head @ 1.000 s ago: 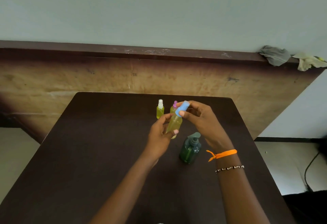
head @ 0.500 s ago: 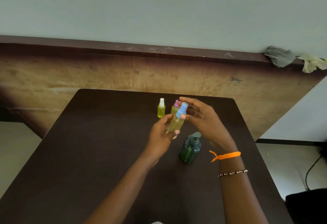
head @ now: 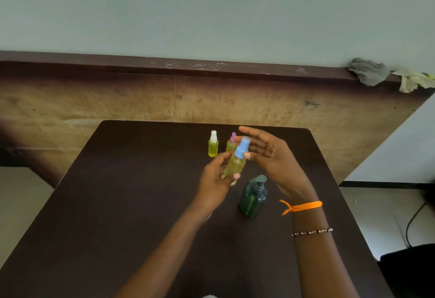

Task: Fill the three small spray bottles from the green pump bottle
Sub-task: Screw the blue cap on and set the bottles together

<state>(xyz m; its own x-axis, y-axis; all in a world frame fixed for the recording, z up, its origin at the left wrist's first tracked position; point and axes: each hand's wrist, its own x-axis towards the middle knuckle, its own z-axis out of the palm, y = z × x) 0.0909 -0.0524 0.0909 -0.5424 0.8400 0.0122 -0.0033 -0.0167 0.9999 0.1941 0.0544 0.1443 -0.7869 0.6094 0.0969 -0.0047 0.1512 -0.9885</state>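
Observation:
My left hand [head: 215,180] holds a small spray bottle with a blue cap [head: 236,164], tilted and full of yellow liquid, above the dark table [head: 117,203]. My right hand [head: 270,156] is spread beside the blue cap, its thumb touching the cap's base. The green pump bottle [head: 253,197] stands on the table just below my hands. Behind them stand a white-capped spray bottle [head: 213,144] and a pink-capped spray bottle [head: 231,143], both holding yellow liquid. The pink-capped one is partly hidden by my fingers.
A brown wall panel with a dark ledge [head: 188,67] runs behind the table. Two crumpled rags [head: 367,71] lie on the ledge at the right. A dark cable [head: 414,222] trails on the floor to the right.
My right hand has let go of the blue cap and spread its fingers. The blue-capped bottle stays in my left hand.

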